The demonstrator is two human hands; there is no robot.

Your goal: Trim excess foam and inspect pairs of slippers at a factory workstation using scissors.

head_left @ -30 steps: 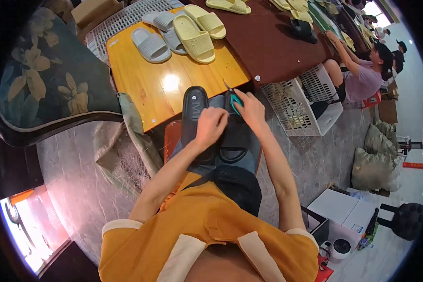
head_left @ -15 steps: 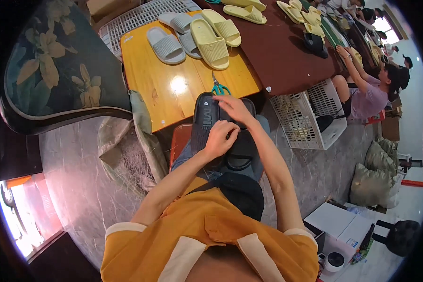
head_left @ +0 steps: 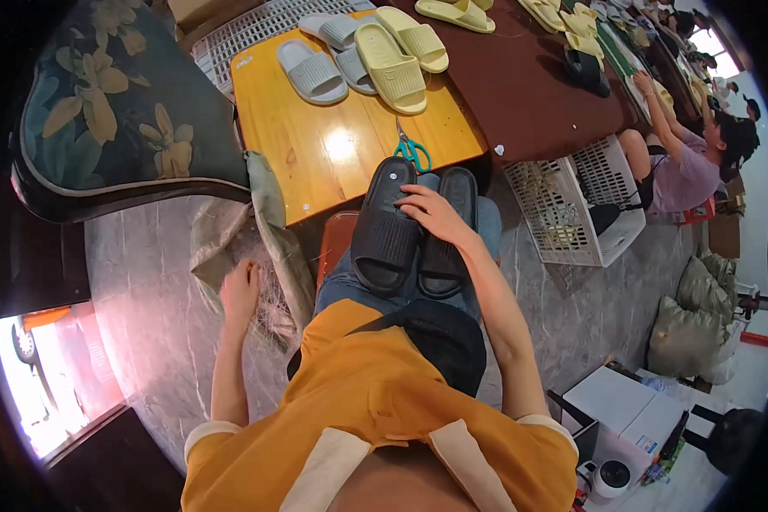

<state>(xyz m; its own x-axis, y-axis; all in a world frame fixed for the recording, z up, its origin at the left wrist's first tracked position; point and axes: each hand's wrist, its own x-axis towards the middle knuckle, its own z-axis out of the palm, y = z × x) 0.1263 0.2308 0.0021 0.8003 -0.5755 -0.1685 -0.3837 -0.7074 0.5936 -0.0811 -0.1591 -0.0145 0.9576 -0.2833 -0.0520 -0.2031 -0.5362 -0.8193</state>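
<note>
Head view, your lap: two black slippers [head_left: 382, 242] lie side by side on your legs, toes toward you, just below the near edge of the wooden surface [head_left: 277, 158].
Right hand: your right hand [head_left: 433, 213] lies on the inside of the left black slipper, near its heel, with its fingers a bit apart; it is not wrapped around anything.
Left hand: your left hand [head_left: 241, 296] is away from the slippers, in line with the green-grey sack [head_left: 269, 200]. Its fingers are curled together. You cannot tell if it touches the sack or pinches a bit of thread.
Scissors: the blue-green scissors [head_left: 414, 155] rest on the wooden surface, close to the black slippers' heels.
Other slippers: grey slippers [head_left: 313, 75] and yellow slippers [head_left: 391, 75] sit farther back on it.
Right side: a white crate [head_left: 548, 218] stands below the dark red surface [head_left: 520, 98].
</note>
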